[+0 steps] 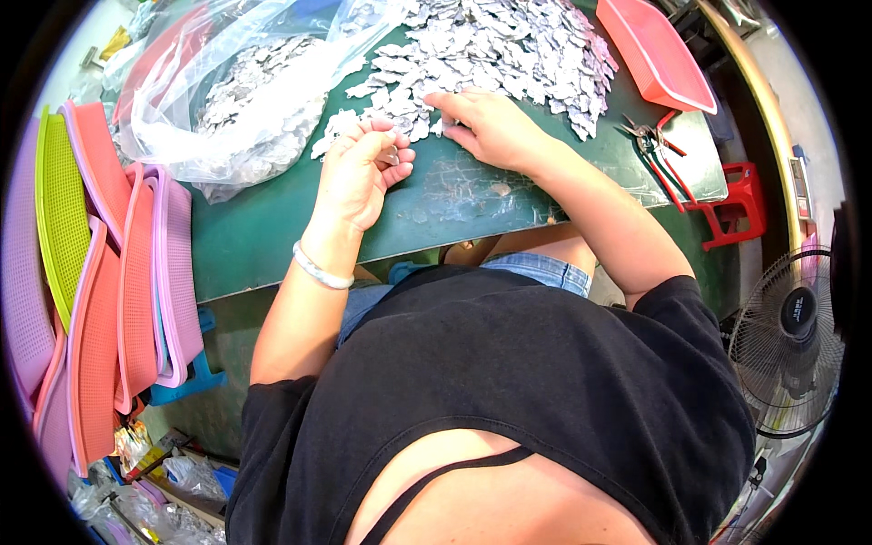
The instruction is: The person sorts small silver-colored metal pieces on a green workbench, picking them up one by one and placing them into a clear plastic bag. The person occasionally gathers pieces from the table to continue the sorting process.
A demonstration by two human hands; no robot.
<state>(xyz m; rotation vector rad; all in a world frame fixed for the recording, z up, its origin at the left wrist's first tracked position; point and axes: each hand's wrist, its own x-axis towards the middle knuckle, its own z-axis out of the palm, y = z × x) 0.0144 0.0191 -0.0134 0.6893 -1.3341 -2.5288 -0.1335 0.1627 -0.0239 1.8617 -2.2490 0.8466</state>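
A wide pile of small flat silver-grey pieces point(509, 54) with irregular outlines covers the far part of the green table point(263, 236). My left hand point(356, 177) is closed, palm partly up, with a small silver-grey piece point(391, 154) between thumb and fingers. At the near edge of the pile is my right hand point(495, 132), index finger stretched over the pieces and thumb apart from it. Whether its fingertips touch a piece is hard to make out. Left of the pile lies a clear plastic bag point(173, 136), filled with more such pieces.
Pliers with red handles point(658, 154) lie on the right, below a pink tray point(668, 64). A red stool point(740, 204) and a black fan point(790, 318) stand beyond the table's right end. Stacked plastic baskets point(95, 272) rise on the left.
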